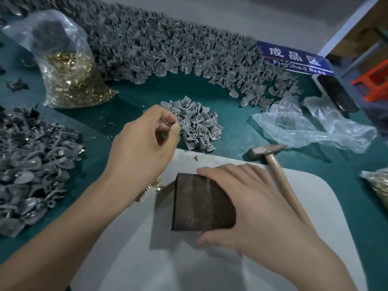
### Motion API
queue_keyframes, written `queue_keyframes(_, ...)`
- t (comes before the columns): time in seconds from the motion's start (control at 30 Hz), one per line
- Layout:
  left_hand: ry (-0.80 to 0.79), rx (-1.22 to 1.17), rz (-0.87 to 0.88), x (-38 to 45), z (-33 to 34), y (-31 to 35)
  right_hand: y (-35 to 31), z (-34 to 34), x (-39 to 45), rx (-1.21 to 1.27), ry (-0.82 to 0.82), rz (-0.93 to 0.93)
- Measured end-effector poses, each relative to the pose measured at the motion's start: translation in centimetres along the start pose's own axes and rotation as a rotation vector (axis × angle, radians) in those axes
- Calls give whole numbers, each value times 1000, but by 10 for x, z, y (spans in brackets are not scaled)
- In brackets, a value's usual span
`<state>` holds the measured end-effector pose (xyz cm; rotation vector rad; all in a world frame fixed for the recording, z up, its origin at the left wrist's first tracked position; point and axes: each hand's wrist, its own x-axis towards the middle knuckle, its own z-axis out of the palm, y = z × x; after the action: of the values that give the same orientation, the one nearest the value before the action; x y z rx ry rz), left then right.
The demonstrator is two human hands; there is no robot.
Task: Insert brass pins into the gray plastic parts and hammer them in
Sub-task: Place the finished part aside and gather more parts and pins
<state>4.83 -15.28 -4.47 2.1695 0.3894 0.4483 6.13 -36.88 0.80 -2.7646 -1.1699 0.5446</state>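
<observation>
My left hand (pixel 144 141) reaches to the near edge of a small heap of gray plastic parts (pixel 199 124) and pinches one gray part (pixel 184 123) between thumb and fingers. A bandage wraps the thumb tip. My right hand (pixel 249 200) grips the right side of a dark metal block (pixel 199 202) that sits on a white board (pixel 315 185). A few loose brass pins (pixel 153 184) lie beside the block, partly hidden under my left wrist. A hammer (pixel 270 160) with a wooden handle lies just right of the block, untouched.
A clear bag of brass pins (pixel 71 80) stands at the back left. A long bank of gray parts (pixel 168 47) curves along the back, and another pile (pixel 31 164) lies at the left. Crumpled plastic (pixel 304 124), a phone (pixel 336 93) and a blue sign (pixel 294 58) are at the right.
</observation>
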Motion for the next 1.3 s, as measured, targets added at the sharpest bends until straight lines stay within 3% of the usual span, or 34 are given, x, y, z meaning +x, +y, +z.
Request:
queue_keyframes(0.13,20,-5,9,0,-1,2,5,-3,3,10,95,2)
queue_keyframes(0.2,36,-15,-1,1,-2,2,8,-8,10,195,116,2)
queue_keyframes(0.27,47,-29,-9,2,-2,1,9,-16,28,428,232,67)
queue_keyframes(0.33,54,-37,-13,4,-3,0,9,-24,55,353,320,196)
queue_keyframes(0.5,21,-55,-1,4,-4,0,0,-27,105,36,52,428)
queue_keyframes(0.7,1,-49,59,-1,0,6,-8,-28,109,-8,26,391)
queue_keyframes(0.8,-31,-109,104,-6,5,11,5,-26,93,60,190,396)
queue_keyframes(0.9,-98,-121,148,-17,14,22,23,-15,67,358,527,383)
queue_keyframes(1.0,-110,-54,185,-32,28,29,28,7,49,598,755,401)
queue_keyframes(1.3,-140,-159,196,-28,33,23,20,23,63,361,788,362)
